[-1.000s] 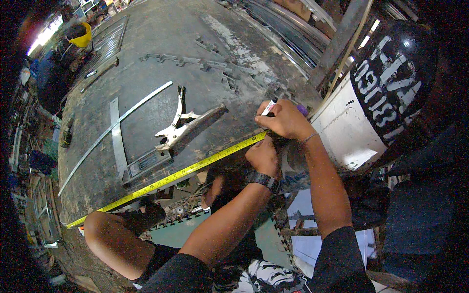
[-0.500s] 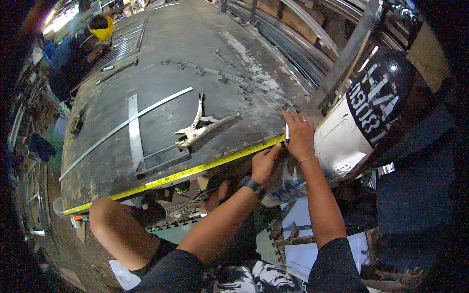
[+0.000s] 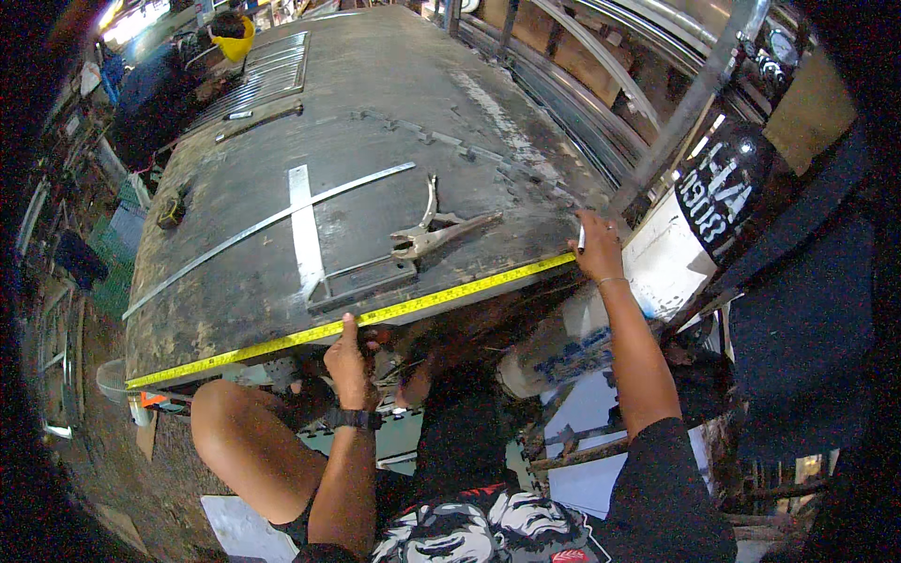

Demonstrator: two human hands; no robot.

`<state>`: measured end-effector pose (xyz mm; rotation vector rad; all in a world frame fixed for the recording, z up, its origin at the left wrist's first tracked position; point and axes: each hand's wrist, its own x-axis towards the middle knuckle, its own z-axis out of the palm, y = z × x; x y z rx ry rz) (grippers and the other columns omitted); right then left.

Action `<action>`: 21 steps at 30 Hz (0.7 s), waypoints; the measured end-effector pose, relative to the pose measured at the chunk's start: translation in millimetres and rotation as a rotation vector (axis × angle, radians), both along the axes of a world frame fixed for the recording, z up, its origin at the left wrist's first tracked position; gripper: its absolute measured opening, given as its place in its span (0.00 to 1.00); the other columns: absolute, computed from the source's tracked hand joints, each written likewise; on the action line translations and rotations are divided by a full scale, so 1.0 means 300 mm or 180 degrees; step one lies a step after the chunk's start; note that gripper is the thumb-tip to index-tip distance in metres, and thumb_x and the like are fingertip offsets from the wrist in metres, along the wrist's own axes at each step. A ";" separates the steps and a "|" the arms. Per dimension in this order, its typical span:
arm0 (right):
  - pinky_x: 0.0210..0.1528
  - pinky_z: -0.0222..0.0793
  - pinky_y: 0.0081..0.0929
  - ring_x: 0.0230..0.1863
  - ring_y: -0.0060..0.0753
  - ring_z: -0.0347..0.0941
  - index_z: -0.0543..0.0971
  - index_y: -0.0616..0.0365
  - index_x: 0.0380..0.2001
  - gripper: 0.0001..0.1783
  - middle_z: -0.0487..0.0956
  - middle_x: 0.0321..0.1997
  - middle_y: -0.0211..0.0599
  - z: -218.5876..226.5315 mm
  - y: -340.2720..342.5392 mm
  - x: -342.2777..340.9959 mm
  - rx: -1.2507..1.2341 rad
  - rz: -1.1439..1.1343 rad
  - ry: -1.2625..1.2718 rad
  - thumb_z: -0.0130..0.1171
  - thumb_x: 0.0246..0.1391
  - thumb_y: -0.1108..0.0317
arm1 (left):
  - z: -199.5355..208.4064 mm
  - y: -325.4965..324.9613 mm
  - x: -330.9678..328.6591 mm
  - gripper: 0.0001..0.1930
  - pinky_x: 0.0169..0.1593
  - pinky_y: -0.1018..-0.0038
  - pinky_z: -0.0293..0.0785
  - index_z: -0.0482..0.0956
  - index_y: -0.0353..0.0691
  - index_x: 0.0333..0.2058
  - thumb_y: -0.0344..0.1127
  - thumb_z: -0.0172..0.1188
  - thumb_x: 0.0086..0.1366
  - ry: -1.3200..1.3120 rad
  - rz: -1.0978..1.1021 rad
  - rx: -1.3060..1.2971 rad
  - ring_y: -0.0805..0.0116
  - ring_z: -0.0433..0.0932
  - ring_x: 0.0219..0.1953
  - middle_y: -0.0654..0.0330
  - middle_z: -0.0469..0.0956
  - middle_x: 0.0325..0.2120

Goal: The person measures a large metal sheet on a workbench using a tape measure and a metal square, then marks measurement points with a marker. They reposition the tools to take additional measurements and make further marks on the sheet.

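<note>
A yellow tape measure blade (image 3: pixel 450 289) is stretched along the near edge of the dark, worn tabletop (image 3: pixel 225 291). My left hand (image 3: pixel 351 364), with a black watch on its wrist, is closed at the table's edge; its thumb tip lies on the blade, and the curled fingers are partly hidden below. At the blade's right end, my right hand (image 3: pixel 601 251) grips a white marker (image 3: pixel 582 233) and rests at the table corner. Locking pliers (image 3: pixel 436 235) lie on the table just beyond the blade, beside a metal square (image 3: pixel 306 235) crossed by a long steel strip (image 3: pixel 253 235).
A black-and-white painted cylinder (image 3: pixel 690 225) stands right of the table. At the far left, a person in a yellow cap (image 3: pixel 233 39) bends by a slatted metal frame (image 3: pixel 282 80). A tape measure case (image 3: pixel 172 208) sits near the left edge. Metal lengths (image 3: pixel 582 113) are stacked behind.
My left hand has slid left along the blade, away from my right hand, to around its middle. The right hand stays at the blade's right end with the marker. The view has shifted slightly.
</note>
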<state>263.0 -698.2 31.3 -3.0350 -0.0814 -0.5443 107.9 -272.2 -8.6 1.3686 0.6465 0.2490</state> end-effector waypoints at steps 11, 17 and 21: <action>0.62 0.68 0.50 0.61 0.58 0.72 0.72 0.54 0.60 0.21 0.77 0.59 0.50 0.051 0.151 -0.079 -0.0036 0.0990 -0.0959 0.57 0.66 0.62 | 0.071 0.211 -0.052 0.26 0.28 0.64 0.67 0.83 0.36 0.27 0.47 0.49 0.79 -0.0156 -0.0050 0.1358 0.60 0.72 0.21 0.56 0.75 0.17; 0.59 0.71 0.48 0.58 0.56 0.75 0.73 0.55 0.59 0.20 0.78 0.58 0.50 0.102 0.379 -0.109 0.0286 0.1123 -0.1206 0.58 0.66 0.62 | 0.329 0.368 0.049 0.23 0.20 0.74 0.56 0.85 0.39 0.29 0.53 0.57 0.74 -0.0969 0.0275 0.0774 0.78 0.64 0.14 0.65 0.77 0.18; 0.54 0.73 0.48 0.50 0.58 0.78 0.75 0.55 0.55 0.19 0.81 0.51 0.50 0.135 0.619 -0.170 0.0693 0.1296 -0.1125 0.60 0.65 0.61 | 0.374 0.338 0.049 0.20 0.19 0.78 0.49 0.87 0.37 0.29 0.49 0.63 0.70 -0.0803 -0.0207 0.0669 0.82 0.61 0.13 0.69 0.69 0.13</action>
